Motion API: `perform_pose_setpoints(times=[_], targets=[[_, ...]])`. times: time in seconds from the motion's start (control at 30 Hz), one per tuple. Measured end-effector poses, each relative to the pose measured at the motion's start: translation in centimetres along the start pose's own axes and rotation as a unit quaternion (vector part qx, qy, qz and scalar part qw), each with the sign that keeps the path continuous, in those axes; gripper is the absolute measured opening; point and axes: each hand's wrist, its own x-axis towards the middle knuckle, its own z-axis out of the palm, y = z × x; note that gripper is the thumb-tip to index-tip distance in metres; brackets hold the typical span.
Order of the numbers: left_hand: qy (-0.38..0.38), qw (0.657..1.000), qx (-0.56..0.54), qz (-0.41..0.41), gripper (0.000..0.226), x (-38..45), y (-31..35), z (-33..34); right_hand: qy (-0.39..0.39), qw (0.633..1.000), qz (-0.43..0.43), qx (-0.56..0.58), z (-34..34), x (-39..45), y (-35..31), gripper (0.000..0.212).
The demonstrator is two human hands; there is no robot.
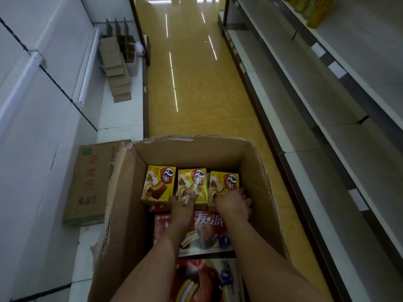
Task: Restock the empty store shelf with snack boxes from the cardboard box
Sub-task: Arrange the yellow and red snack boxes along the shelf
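An open cardboard box (130, 192) stands on the floor below me. At its far end three yellow snack boxes stand side by side: the left one (158, 183), the middle one (192, 184) and the right one (223, 185). My left hand (182, 207) grips the lower edge of the middle yellow box. My right hand (234, 204) curls round the near end of the right yellow box. Under my forearms lie larger red snack boxes (207, 234). The white shelf (122, 114) on the left is bare near the box.
A flattened carton (87, 184) lies on the left bottom shelf beside the box. Farther along that shelf stand folded cardboard pieces (116, 68) and dividers. Grey shelves (327, 127) run along the right, with yellow-green packs (314, 9) at the top. The yellow floor aisle (196, 83) stretches ahead.
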Motion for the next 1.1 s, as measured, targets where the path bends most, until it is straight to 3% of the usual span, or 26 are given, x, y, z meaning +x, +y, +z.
perform_pose_setpoints(times=[0.1,0.2,0.47,0.6,0.77,0.93,1.1], targets=[[0.009,1.0,0.006,-0.001,0.062,-0.8,-0.8,-0.1,0.017,1.0,0.014,-0.005,0.5,-0.6,0.2,0.066],[0.054,0.998,-0.005,-0.016,0.068,-1.3,-1.5,-0.3,0.022,0.997,0.018,0.066,0.5,-0.9,0.1,0.061],[0.051,0.988,-0.121,-0.081,0.025,-1.6,-3.1,-2.7,-0.05,0.996,0.03,0.069,0.3,-1.1,2.2,0.062],[0.042,0.986,-0.136,-0.091,0.048,-2.4,-3.1,-3.5,-0.088,0.985,0.059,0.138,0.4,-2.0,3.2,0.069],[0.018,0.98,-0.169,-0.101,0.034,-5.6,-3.0,-3.5,-0.129,0.955,0.049,0.264,-0.6,-4.1,4.9,0.062],[0.05,0.977,-0.182,-0.103,0.046,-8.4,-3.2,-4.0,-0.082,0.954,-0.038,0.285,-1.8,-6.6,6.2,0.05],[0.074,0.981,-0.159,-0.082,0.053,-12.9,-1.4,-5.1,-0.09,0.927,-0.076,0.356,-5.0,-9.7,6.5,0.074]])
